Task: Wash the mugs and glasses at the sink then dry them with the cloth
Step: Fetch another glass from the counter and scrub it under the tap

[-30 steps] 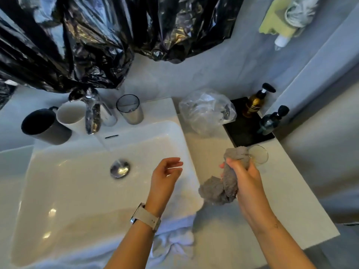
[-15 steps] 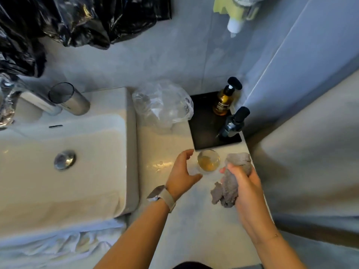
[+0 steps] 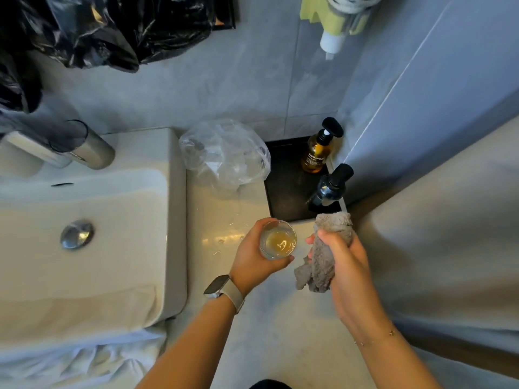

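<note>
Observed: two hands over the table [image 3: 280, 332], the left hand [image 3: 254, 258] curled round one clear glass [image 3: 277, 239] with a yellowish bottom, the right hand [image 3: 341, 258] clenched on one grey cloth [image 3: 323, 265] just beside that glass. Counted on the black tray [image 3: 286, 189] at the corner: two pump bottles, one amber [image 3: 316, 155] and one dark [image 3: 327, 189], with one crumpled clear plastic bag [image 3: 224, 155] alongside. Noted at the white sink [image 3: 112, 220]: one drain plug [image 3: 77, 234] and one further glass [image 3: 90, 147] on the rim, blurred.
</note>
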Available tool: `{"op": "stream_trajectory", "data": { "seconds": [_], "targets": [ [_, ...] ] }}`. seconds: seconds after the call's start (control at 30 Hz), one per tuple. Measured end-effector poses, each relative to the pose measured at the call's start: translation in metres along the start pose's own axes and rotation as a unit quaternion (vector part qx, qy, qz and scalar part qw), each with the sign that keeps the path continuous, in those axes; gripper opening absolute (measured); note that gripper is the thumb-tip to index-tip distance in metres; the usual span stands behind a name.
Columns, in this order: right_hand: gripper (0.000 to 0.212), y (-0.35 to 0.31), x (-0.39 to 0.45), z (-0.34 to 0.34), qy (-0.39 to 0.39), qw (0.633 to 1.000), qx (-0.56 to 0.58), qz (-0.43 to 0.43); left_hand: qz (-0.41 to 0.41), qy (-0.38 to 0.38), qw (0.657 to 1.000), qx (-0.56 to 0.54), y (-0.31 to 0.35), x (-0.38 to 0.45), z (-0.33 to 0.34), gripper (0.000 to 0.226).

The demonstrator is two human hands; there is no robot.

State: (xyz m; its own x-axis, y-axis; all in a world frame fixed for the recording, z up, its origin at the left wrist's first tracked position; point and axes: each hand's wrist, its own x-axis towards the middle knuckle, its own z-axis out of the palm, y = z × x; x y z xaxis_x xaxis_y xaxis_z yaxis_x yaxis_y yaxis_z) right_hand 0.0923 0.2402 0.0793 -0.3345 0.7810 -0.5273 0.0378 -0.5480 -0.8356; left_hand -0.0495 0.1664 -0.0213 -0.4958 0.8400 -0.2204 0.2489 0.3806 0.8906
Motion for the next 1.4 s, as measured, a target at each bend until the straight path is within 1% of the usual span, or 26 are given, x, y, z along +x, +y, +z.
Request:
{"op": "stream_trajectory", "data": {
  "seconds": [0.1, 0.2, 0.33, 0.4, 0.5, 0.6, 0.7, 0.9, 1.0, 1.07, 1.1, 1.17, 1.23, 1.33, 1.4],
  "targets": [
    [0.026, -0.007, -0.007, 0.019, -0.014, 1.0, -0.004, -0.011, 0.029, 0.038, 0.999, -0.018, 0.015, -0.02, -0.036, 0.077],
    [0.02, -0.017, -0.019, 0.052, -0.047, 0.999, 0.01, -0.02, 0.055, 0.078, 0.995, -0.035, 0.027, -0.042, -0.079, 0.076],
    [0.006, -0.028, -0.041, 0.116, -0.115, 0.99, 0.079, -0.02, 0.074, 0.139, 0.986, -0.059, 0.031, -0.071, -0.139, 0.071],
    [0.005, -0.027, -0.053, 0.153, -0.142, 0.985, 0.093, -0.029, 0.079, 0.156, 0.982, -0.069, 0.024, -0.085, -0.172, 0.07],
    [0.005, -0.014, -0.072, 0.21, -0.162, 0.982, 0.095, -0.031, 0.079, 0.172, 0.98, -0.066, 0.003, -0.102, -0.227, 0.072],
    [0.004, 0.012, -0.087, 0.266, -0.169, 0.981, 0.088, -0.024, 0.068, 0.175, 0.98, -0.065, -0.03, -0.114, -0.281, 0.072],
    [0.005, 0.041, -0.097, 0.315, -0.158, 0.984, 0.081, -0.015, 0.054, 0.159, 0.984, -0.063, -0.065, -0.122, -0.33, 0.075],
    [0.007, 0.094, -0.102, 0.377, -0.115, 0.993, 0.003, -0.021, 0.048, 0.14, 0.988, -0.052, -0.121, -0.127, -0.394, 0.076],
    [0.017, 0.112, -0.103, 0.393, -0.104, 0.993, -0.051, -0.011, 0.028, 0.107, 0.994, 0.006, -0.138, -0.115, -0.418, 0.074],
    [0.025, 0.118, -0.103, 0.398, -0.102, 0.992, -0.074, 0.015, 0.028, 0.072, 0.993, 0.093, -0.142, -0.102, -0.431, 0.072],
    [0.028, 0.12, -0.102, 0.399, -0.104, 0.991, -0.077, 0.029, 0.038, 0.056, 0.986, 0.152, -0.143, -0.095, -0.437, 0.071],
    [0.033, 0.122, -0.099, 0.398, -0.111, 0.989, -0.078, 0.055, 0.045, 0.024, 0.959, 0.279, -0.143, -0.08, -0.448, 0.074],
    [0.035, 0.123, -0.094, 0.397, -0.11, 0.99, -0.065, 0.066, 0.017, -0.011, 0.926, 0.377, -0.141, -0.068, -0.458, 0.077],
    [0.038, 0.126, -0.085, 0.394, -0.114, 0.99, -0.051, 0.063, -0.019, -0.071, 0.877, 0.475, -0.135, -0.055, -0.469, 0.071],
    [0.051, 0.127, -0.084, 0.392, -0.122, 0.988, -0.074, 0.067, -0.029, -0.105, 0.842, 0.529, -0.129, -0.049, -0.472, 0.065]
  ]
}}
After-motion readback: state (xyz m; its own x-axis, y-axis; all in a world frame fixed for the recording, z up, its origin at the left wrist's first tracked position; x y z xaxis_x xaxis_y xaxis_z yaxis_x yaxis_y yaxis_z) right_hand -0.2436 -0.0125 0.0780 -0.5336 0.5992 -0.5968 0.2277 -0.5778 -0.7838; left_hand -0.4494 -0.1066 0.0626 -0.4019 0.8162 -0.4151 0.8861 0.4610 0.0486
